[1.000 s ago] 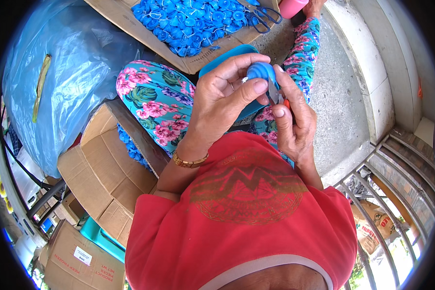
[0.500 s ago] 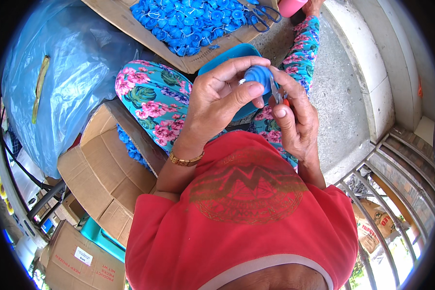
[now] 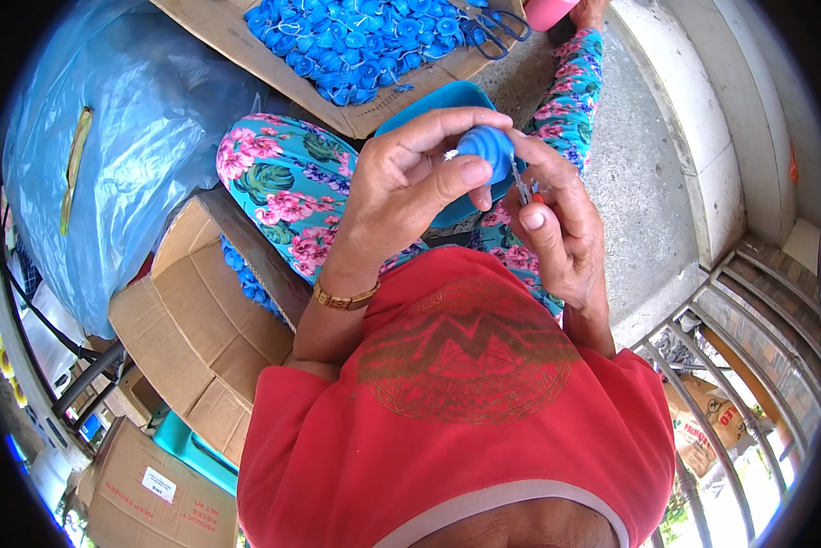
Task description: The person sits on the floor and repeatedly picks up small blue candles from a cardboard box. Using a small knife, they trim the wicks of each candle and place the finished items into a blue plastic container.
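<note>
Between the thumb and fingers of my left hand [image 3: 401, 173] is a small blue ridged candle [image 3: 488, 149], spiral like a shell, with a white wick end sticking out toward the palm. My right hand [image 3: 566, 228] is closed round a small knife [image 3: 522, 185] with a red handle, mostly hidden by the fingers. Its short metal blade lies against the candle's right side, and small blue bits cling to it. My right fingertips also touch the candle. Below both hands, between my legs, sits a blue plastic basin [image 3: 456, 94].
An open cardboard box [image 3: 374, 117] full of similar blue pieces with white strings stands ahead, with scissors [image 3: 496, 38] on its right edge. A pink container [image 3: 546, 13] is beyond. Left are a large blue plastic bag [image 3: 136, 155] and another cardboard box [image 3: 187, 315]; a metal railing [image 3: 748, 402] runs right.
The candle has turned slightly in my left fingers. The knife and my right thumb have shifted a little down and to the right, and blue bits now show on the blade.
</note>
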Tool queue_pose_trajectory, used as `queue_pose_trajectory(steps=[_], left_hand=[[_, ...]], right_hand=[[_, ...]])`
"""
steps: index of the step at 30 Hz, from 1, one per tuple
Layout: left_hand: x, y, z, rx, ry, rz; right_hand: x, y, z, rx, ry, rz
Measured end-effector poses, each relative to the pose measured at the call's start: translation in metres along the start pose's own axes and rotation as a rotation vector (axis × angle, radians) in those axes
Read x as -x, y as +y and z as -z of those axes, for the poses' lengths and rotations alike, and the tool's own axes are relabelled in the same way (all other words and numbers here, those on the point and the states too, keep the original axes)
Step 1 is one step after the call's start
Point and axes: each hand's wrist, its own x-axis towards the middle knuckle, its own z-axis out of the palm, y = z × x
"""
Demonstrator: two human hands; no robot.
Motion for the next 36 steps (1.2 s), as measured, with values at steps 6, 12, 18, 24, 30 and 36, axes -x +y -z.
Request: queue_pose_trajectory(steps=[6, 12, 18, 24, 30, 36], left_hand=[[0.001, 0.000, 0.003, -0.027, -0.036, 0.026], [0.001, -0.005, -0.006, -0.050, 0.021, 0.046], [-0.003, -0.016, 0.001, 0.171, 0.113, 0.185], [-0.004, -0.014, -0.002, 0.258, 0.133, 0.168], [-0.002, -0.009, -0.009, 0.316, 0.153, 0.180], [-0.003, -0.007, -0.020, 0.327, 0.211, 0.160]], right_hand=[[-0.002, 0.005, 0.004, -0.062, -0.024, -0.024], [-0.005, 0.007, 0.010, -0.258, -0.086, -0.168], [-0.009, 0.012, 0.011, -0.444, 0.029, -0.083], [-0.004, 0.015, 0.006, 0.249, 0.172, -0.059], [-0.007, 0.011, -0.004, 0.408, 0.187, 0.233], [-0.006, 0.005, -0.007, 0.384, 0.151, 0.230]])
